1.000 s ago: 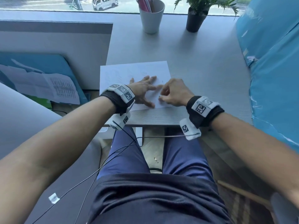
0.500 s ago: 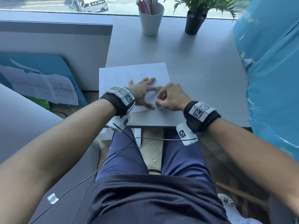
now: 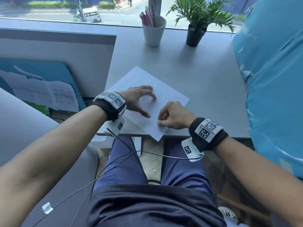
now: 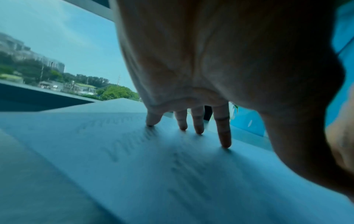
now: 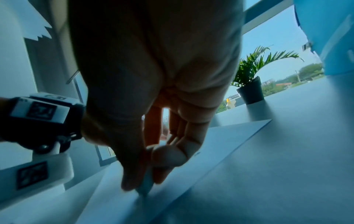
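A white sheet of paper [image 3: 168, 95] with faint writing lies turned at an angle on the grey desk [image 3: 209, 68], its near corner hanging over the front edge. My left hand [image 3: 148, 106] stands arched on the sheet, fingertips [image 4: 226, 144] pressing it down. My right hand [image 3: 159, 122] is at the sheet's near right edge, thumb and fingers pinching a small pale object [image 5: 145, 186], perhaps an eraser, whose tip touches the paper [image 5: 220, 144]. Most of that object is hidden by the fingers.
A white cup of pens [image 3: 154, 31] and a potted plant [image 3: 196, 35] stand at the back by the window. A blue plastic-wrapped bulk [image 3: 270, 79] borders the desk's right side. Printed papers [image 3: 49, 95] lie lower on the left. Wrist cables hang over my lap.
The sheet has swung from square with the desk to a diagonal, one corner now past the front edge. My left hand rose from flat onto its fingertips; the right hand moved nearer along the edge.
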{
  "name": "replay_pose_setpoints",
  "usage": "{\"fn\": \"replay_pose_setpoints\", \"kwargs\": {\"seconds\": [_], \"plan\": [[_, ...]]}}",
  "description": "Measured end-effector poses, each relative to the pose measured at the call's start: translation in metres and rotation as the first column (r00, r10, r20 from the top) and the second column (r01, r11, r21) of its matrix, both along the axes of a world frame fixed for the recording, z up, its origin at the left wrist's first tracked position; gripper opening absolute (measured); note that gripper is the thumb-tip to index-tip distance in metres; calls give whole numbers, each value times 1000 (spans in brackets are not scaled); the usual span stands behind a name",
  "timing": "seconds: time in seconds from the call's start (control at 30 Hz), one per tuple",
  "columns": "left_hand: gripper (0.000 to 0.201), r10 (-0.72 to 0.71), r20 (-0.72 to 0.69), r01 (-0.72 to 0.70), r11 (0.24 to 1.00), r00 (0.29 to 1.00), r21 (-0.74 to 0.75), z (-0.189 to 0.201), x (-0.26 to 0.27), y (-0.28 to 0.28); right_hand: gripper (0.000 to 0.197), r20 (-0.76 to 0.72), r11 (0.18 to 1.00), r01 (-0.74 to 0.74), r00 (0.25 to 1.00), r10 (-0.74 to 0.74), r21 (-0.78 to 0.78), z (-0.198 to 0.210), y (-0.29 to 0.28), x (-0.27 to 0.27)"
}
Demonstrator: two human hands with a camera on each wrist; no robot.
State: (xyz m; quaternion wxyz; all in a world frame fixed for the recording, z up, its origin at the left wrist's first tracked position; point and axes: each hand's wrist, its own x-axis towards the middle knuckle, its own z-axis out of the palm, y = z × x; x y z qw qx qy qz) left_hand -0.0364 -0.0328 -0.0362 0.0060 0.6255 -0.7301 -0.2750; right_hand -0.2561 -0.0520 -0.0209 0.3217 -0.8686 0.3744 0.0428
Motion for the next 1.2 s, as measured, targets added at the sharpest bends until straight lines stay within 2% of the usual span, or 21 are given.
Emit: {"fn": "replay_pose_setpoints", "kwargs": {"seconds": [0.03, 0.1, 0.2, 0.3, 0.47, 0.5, 0.6, 0.63, 0.73, 0.77, 0.87, 0.9, 1.0, 1.03, 1.07, 1.13, 1.17, 1.2], "plan": [[80, 28, -12, -28, 999, 1000, -23, 1, -3, -1, 11, 10, 1000, -7, 1000, 7, 14, 1, -3, 2], [78, 86, -5, -86, 994, 996, -64, 2, -9, -2, 10, 84, 993, 117, 990, -115, -26, 5, -25, 7], [104, 133, 81, -126, 989, 988, -80, -1, -21, 0, 12, 145, 940, 320, 942, -302, -119, 8, -56, 12], [125, 120, 174, -119, 993, 977, -17, -4, -28, 0, 13, 110, 949, 296, 952, -284, -106, 5, -61, 19], [131, 125, 214, -152, 982, 969, 113, -5, -24, -6, 12, 163, 908, 391, 915, -368, -147, 0, -68, 30], [131, 119, 217, -149, 981, 969, 126, -5, -23, -7, 12, 153, 917, 365, 927, -342, -158, -3, -61, 33], [133, 108, 220, -141, 979, 970, 144, -5, -23, -8, 14, 80, 983, 126, 990, -116, -131, -4, -35, 38], [133, 107, 222, -142, 979, 969, 145, -5, -23, -8, 14, 75, 984, 129, 990, -121, -120, -3, -40, 37], [131, 113, 216, -146, 978, 970, 146, -4, -24, -8, 14, 155, 935, 332, 937, -312, -127, 3, -67, 32], [131, 114, 215, -148, 978, 970, 146, -4, -24, -8, 12, 157, 929, 346, 933, -325, -131, 2, -66, 33], [133, 114, 219, -151, 976, 969, 158, -6, -23, -8, 10, 88, 988, 124, 989, -116, -91, -2, -39, 42], [133, 111, 222, -148, 976, 969, 158, -6, -23, -9, 10, 85, 991, 103, 992, -96, -80, -1, -40, 41], [131, 117, 218, -153, 976, 969, 155, -4, -24, -8, 14, 154, 940, 329, 937, -313, -89, 4, -70, 32], [131, 121, 215, -156, 976, 969, 155, -4, -25, -7, 14, 165, 928, 357, 927, -337, -108, 3, -72, 32], [132, 122, 214, -157, 975, 969, 155, -4, -25, -7, 13, 146, 941, 317, 943, -299, -116, 2, -65, 34], [134, 115, 214, -150, 976, 970, 160, -6, -24, -8, 12, 69, 986, 130, 990, -123, -103, -1, -41, 40], [134, 111, 212, -147, 976, 971, 161, -6, -23, -8, 12, 59, 991, 94, 994, -89, -92, -2, -38, 39], [134, 111, 209, -146, 976, 972, 160, -6, -23, -8, 13, 54, 988, 129, 991, -124, -90, -1, -45, 38]]}}
